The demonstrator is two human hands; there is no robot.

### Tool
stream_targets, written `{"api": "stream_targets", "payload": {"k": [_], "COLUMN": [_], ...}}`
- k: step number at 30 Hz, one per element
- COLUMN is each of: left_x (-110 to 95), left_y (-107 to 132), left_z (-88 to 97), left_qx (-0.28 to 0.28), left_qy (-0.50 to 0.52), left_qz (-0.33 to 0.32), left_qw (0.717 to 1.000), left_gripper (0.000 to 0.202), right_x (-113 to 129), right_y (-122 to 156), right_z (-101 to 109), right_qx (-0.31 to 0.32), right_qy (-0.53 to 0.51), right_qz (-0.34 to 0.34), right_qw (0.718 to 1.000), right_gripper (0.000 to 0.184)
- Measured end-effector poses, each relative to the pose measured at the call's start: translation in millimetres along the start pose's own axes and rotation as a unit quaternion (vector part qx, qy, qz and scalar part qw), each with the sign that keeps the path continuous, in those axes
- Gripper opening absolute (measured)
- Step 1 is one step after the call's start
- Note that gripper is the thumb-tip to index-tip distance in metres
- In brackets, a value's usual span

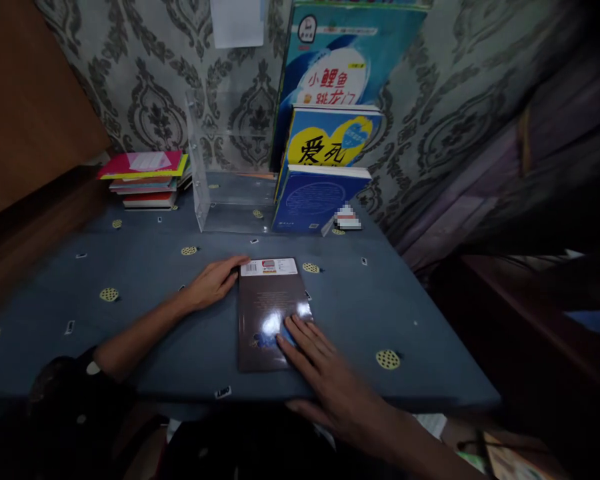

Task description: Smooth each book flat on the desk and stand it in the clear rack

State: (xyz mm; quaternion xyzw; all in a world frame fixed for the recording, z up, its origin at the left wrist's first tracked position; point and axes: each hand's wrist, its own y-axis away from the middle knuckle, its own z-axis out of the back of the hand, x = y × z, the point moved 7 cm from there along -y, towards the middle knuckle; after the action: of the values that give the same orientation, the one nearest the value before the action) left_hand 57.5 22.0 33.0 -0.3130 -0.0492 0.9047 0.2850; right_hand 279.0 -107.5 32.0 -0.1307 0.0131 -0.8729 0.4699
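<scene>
A dark brown book (265, 307) lies flat on the table with a white barcode strip along its far edge. Light glares off its glossy cover, and a small blue picture shows near its lower part. My left hand (215, 281) rests at the book's far left corner, index finger stretched along the corner and the other fingers partly curled beside the edge. Flat across the near right part of the cover lies my right hand (320, 360), its fingers extended and its thumb apart near the table's front edge.
Beyond the book stands a clear acrylic rack (199, 173), with a blue book (310, 203), a yellow-and-blue book (330, 137) and a tall teal book (350, 60) upright at its right side. Several stacked books (145, 183) lie at the back left. A patterned cloth (160, 287) covers the table.
</scene>
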Motion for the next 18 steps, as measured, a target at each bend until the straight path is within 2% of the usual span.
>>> {"api": "stream_targets", "payload": {"k": [4,9,13,15,18], "left_x": [-29.2,-59.5,-75.8,-80.2,-80.0], "left_y": [22.4,57.8,78.8,81.9,75.7], "left_z": [-9.0,-18.9,-22.3,-20.2,-13.2], "left_qx": [0.03,0.044,0.078,0.09,0.059], "left_qy": [0.001,-0.028,-0.043,-0.025,0.033], "left_qz": [-0.018,-0.029,-0.044,-0.035,0.011], "left_qw": [0.999,0.998,0.995,0.995,0.998], "left_gripper": [0.046,0.053,0.061,0.063,0.049], "right_x": [12.9,18.8,21.7,15.6,-7.4], "right_y": [32.3,62.9,74.4,72.3,51.7], "right_z": [5.5,19.7,44.3,65.8,91.5], "right_qx": [-0.025,-0.097,-0.149,-0.204,-0.264], "right_qy": [-0.01,-0.042,-0.088,-0.114,-0.167], "right_qz": [0.009,0.032,0.066,0.045,-0.041], "right_qw": [1.0,0.994,0.983,0.971,0.949], "right_gripper": [0.082,0.071,0.063,0.059,0.052]}}
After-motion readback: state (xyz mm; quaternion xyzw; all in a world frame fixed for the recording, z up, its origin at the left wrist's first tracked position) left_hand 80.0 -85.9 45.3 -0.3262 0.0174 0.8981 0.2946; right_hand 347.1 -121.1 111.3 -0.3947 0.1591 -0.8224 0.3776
